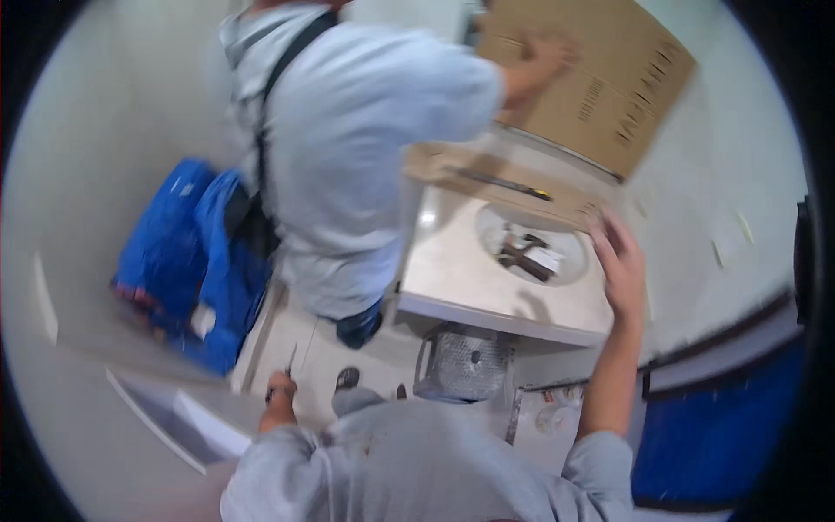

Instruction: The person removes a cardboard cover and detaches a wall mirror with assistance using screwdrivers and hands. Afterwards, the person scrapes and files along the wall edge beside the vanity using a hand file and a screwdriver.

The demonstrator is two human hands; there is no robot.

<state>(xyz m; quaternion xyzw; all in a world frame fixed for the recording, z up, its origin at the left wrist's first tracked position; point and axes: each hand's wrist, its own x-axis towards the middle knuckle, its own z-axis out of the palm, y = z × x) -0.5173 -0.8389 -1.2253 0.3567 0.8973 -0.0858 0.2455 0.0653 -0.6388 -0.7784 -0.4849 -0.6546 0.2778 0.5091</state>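
Note:
My left hand [280, 384], low at the left, is closed around a thin pointed tool [292, 358]. The tool's slim tip points up and away; blur hides its exact kind. Over the right end of the counter, my right hand [619, 261] grips the end of a brown cardboard strip [565, 207] with its fingertips. This strip lies along the far side of the pale countertop [452, 261]. On top of it rests a long dark tool with a yellow end [539, 193]. Beyond stands a large cardboard sheet [600, 78], touched by a co-worker's hand [552, 54].
A co-worker in a light shirt [357, 157] stands close at the left of the counter. The oval basin [570, 261] holds several small items. Below the counter is a grey patterned box-shaped object [470, 361]. Blue bags [178, 244] lie at the left wall.

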